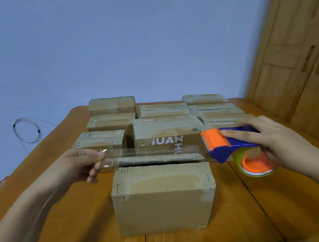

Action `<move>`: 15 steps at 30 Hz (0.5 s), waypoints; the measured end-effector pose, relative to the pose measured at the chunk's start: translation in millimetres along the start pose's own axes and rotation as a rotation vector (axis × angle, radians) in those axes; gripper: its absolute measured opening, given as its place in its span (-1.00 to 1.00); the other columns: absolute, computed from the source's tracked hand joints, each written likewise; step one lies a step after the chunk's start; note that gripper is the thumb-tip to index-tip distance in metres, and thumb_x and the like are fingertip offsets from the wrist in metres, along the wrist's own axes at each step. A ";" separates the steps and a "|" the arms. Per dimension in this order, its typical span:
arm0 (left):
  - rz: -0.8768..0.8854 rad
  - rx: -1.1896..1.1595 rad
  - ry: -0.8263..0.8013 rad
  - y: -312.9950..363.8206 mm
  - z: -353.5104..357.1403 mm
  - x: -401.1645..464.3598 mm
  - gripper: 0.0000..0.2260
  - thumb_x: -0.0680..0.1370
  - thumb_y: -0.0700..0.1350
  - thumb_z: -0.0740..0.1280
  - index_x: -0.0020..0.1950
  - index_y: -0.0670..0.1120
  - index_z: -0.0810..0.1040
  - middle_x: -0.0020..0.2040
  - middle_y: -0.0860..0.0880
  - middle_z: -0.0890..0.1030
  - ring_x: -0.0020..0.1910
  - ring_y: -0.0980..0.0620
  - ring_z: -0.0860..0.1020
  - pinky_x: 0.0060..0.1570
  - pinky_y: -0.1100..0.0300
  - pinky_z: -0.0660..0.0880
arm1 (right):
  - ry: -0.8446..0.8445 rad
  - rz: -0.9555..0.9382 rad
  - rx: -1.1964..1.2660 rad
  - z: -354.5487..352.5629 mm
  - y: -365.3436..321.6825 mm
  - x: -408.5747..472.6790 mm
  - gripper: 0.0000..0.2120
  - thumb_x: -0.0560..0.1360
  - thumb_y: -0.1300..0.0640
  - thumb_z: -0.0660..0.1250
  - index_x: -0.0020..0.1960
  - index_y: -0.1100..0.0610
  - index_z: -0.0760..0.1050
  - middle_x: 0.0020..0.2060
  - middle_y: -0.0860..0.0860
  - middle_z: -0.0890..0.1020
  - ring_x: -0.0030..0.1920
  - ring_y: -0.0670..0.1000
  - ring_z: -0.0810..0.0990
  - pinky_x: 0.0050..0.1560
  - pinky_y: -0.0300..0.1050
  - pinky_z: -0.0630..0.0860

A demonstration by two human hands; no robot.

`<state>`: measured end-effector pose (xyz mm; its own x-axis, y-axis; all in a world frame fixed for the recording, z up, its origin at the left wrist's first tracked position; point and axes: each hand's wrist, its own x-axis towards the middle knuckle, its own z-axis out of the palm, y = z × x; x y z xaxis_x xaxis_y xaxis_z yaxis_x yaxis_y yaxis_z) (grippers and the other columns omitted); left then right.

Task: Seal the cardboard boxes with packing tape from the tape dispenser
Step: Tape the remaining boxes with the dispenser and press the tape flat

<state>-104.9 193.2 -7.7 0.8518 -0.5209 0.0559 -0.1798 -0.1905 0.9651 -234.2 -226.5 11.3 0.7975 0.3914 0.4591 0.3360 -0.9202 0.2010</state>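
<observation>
1. Closest up, one cardboard box (164, 199) sits on the wooden table (67, 228).
2. Just above it, the left hand (78, 166) pinches the clear tape strip (151, 153); the right hand (265, 142) grips the tape dispenser (230, 145).
3. Behind, stacked boxes (167, 123) crowd the table's back, with a cable coil (27, 130) on the wall.

A plain brown cardboard box (164, 199) is seen at lower centre, paler where tape strips were peeled. White lettering is printed on the brown box behind it (169, 134). The tape dispenser (233, 143) at right is coloured blue and orange, its roll (256, 165) yellow-green round an orange core. Clear tape (151, 152) is stretched across the centre. The table (67, 228) is orange-brown wood, the wall (122, 43) pale blue, the cabinet (299, 48) at upper right light wood.
</observation>
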 end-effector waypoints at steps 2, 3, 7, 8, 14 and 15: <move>0.002 0.005 -0.008 -1.0 -1.0 0.7 -0.41 0.02 0.40 0.52 -0.45 -0.11 0.48 -0.46 -0.09 0.39 -0.50 0.02 0.36 -0.39 0.21 0.48 | -0.004 0.006 0.014 0.7 -1.7 -0.3 -0.03 0.28 0.41 0.51 0.48 -0.22 0.19 0.24 0.00 0.45 0.15 0.01 0.37 -0.11 -0.02 0.52; 0.004 0.004 -0.006 -2.6 -1.3 1.7 -0.41 0.02 0.40 0.52 -0.45 -0.11 0.48 -0.46 -0.09 0.39 -0.51 0.03 0.35 -0.40 0.22 0.46 | -0.004 0.011 0.024 1.5 -2.4 -0.2 -0.03 0.28 0.40 0.51 0.48 -0.22 0.19 0.24 -0.01 0.44 0.15 0.00 0.36 -0.10 -0.03 0.52; -0.014 -0.017 0.005 -9.6 -4.0 2.9 -0.41 0.00 0.37 0.54 -0.45 -0.11 0.47 -0.48 -0.08 0.36 -0.53 0.04 0.30 -0.45 0.25 0.38 | -0.016 0.024 0.045 5.2 2.5 -3.7 -0.03 0.30 0.43 0.50 0.48 -0.24 0.19 0.24 0.02 0.48 0.16 -0.01 0.36 -0.05 -0.06 0.46; -0.022 -0.024 0.016 -11.3 -7.7 2.8 -0.42 0.00 0.36 0.55 -0.45 -0.12 0.46 -0.48 -0.08 0.36 -0.53 0.04 0.30 -0.46 0.25 0.37 | -0.023 0.032 0.043 5.8 5.2 -6.6 -0.01 0.29 0.45 0.48 0.48 -0.26 0.18 0.24 0.02 0.48 0.16 -0.02 0.36 -0.04 -0.05 0.45; -0.038 -0.038 0.013 -18.2 -18.9 -0.3 -0.46 0.06 0.31 0.55 -0.41 -0.11 0.45 -0.45 -0.09 0.37 -0.51 0.03 0.31 -0.45 0.25 0.39 | -0.004 0.048 -0.013 -3.7 12.7 -3.9 0.03 0.27 0.42 0.52 0.47 -0.29 0.16 0.21 0.03 0.48 0.10 0.07 0.41 -0.12 0.07 0.54; -0.030 -0.041 0.010 -19.0 -19.1 0.1 -0.45 0.07 0.33 0.55 -0.41 -0.11 0.45 -0.45 -0.09 0.36 -0.51 0.02 0.32 -0.45 0.25 0.39 | -0.003 0.045 -0.020 -5.1 13.0 -1.7 0.01 0.28 0.42 0.51 0.46 -0.30 0.16 0.21 0.03 0.48 0.08 0.10 0.44 -0.14 0.09 0.54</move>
<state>-92.0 212.7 -21.2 0.8616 -0.5067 0.0288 -0.1336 -0.1716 0.9761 -233.8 -239.1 17.5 0.8131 0.3496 0.4654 0.2896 -0.9366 0.1975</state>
